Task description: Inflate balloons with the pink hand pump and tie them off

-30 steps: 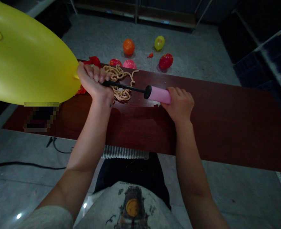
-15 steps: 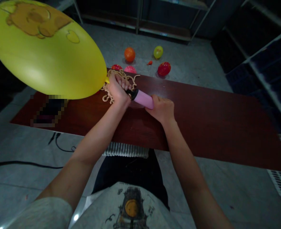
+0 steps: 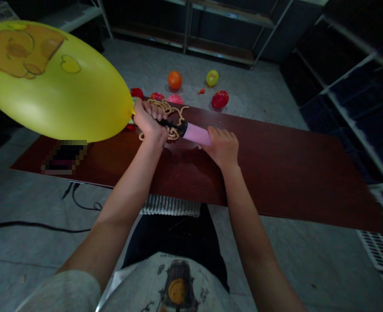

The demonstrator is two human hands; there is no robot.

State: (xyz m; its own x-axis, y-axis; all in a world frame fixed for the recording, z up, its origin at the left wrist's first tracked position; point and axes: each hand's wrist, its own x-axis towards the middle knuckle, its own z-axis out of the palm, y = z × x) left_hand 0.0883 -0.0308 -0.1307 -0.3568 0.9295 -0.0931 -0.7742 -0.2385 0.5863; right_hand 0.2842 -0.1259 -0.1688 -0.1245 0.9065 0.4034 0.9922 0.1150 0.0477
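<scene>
A large yellow balloon (image 3: 77,95) with a cartoon animal and a heart printed on it is inflated at the left. My left hand (image 3: 149,119) is closed at the balloon's neck and around the black end of a hand balloon pump. My right hand (image 3: 223,146) is wrapped round the pump's pink barrel (image 3: 197,134). A black shaft shows between the two hands. Behind the pump, a tangle of tan string (image 3: 175,113) lies on the table. The nozzle is hidden within my left hand.
The long reddish-brown table (image 3: 285,173) spans the front, with a pixelated dark object (image 3: 64,157) at left. On the floor beyond are an orange balloon (image 3: 175,80), a small yellow balloon (image 3: 212,78) and a red balloon (image 3: 220,99). Shelves (image 3: 220,50) stand behind.
My left hand and the yellow balloon have moved left, away from my right hand. More of the pump's black shaft shows. My right hand keeps its hold on the barrel.
</scene>
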